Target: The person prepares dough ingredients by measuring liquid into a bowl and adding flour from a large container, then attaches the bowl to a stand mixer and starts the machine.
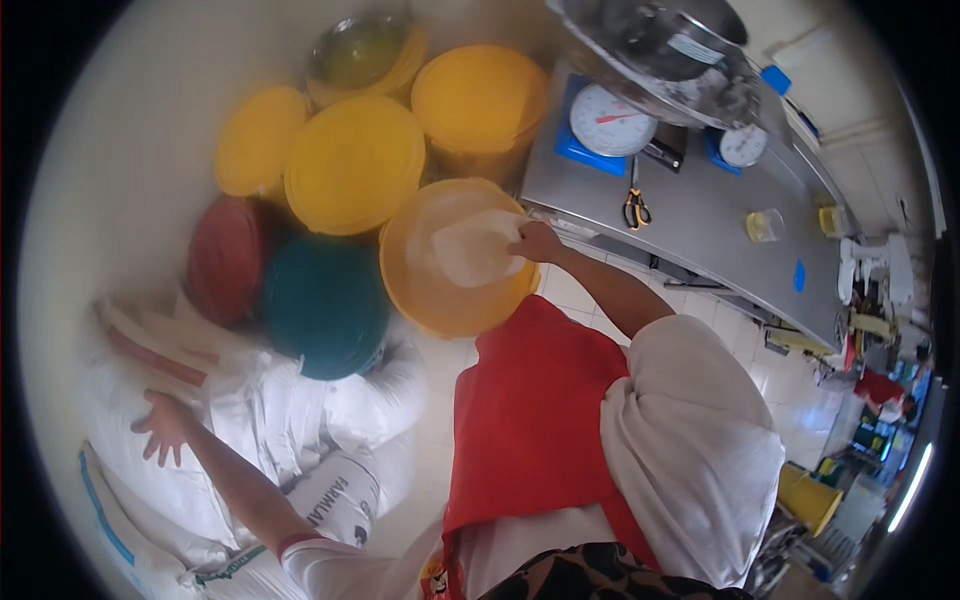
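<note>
Inside an open orange bucket (407,275), my right hand (532,243) is closed on a pale, translucent scoop (472,250); how much the bucket holds is unclear. With fingers spread, my left hand (164,428) lies on a pile of white sacks (355,410) at the lower left. Beside the bucket are a teal lidded bucket (322,305), a red lidded one (225,260) and a yellow lidded one (352,160).
Behind stand more yellow buckets (478,95) and a metal bowl (352,50). The steel table (690,220) carries two dial scales (612,120), large pans (660,40), scissors (636,208) and a cup (763,225). A person (875,392) works at far right.
</note>
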A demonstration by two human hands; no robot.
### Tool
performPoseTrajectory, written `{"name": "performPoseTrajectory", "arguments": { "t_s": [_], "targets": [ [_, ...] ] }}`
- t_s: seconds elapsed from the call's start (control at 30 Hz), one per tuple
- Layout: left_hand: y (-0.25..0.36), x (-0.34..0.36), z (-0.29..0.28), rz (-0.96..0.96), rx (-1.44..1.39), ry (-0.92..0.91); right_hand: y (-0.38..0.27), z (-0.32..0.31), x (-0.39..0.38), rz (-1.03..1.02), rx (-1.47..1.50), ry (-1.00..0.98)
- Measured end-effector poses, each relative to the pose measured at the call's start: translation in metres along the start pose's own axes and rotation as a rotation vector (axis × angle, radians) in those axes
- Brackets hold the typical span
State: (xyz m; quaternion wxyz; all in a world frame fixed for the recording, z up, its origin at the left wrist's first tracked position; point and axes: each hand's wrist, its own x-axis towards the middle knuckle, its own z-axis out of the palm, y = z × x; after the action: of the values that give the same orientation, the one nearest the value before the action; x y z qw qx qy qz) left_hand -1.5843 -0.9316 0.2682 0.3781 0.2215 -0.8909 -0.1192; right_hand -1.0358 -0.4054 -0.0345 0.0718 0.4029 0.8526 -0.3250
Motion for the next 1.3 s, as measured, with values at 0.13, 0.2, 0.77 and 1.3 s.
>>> {"name": "performPoseTrajectory", "arguments": {
  "t_s": [0.13, 0.2, 0.77, 1.3],
  "targets": [
    [0.001, -0.002, -0.003, -0.036, 0.009, -0.010, 0.017, 0.006, -0.025, 0.058, 0.423, 0.214],
    [-0.002, -0.002, -0.004, -0.013, 0.029, 0.015, -0.017, -0.017, -0.047, 0.159, 0.546, 0.132],
    [-0.011, 0.001, 0.010, 0.046, 0.006, 0.109, -0.068, -0.498, -0.226, -0.096, 0.893, 1.055],
    [-0.014, 0.005, 0.017, 0.025, 0.029, 0.121, -0.025, -0.601, -0.129, 0.262, -0.776, 1.171]
  ]
}}
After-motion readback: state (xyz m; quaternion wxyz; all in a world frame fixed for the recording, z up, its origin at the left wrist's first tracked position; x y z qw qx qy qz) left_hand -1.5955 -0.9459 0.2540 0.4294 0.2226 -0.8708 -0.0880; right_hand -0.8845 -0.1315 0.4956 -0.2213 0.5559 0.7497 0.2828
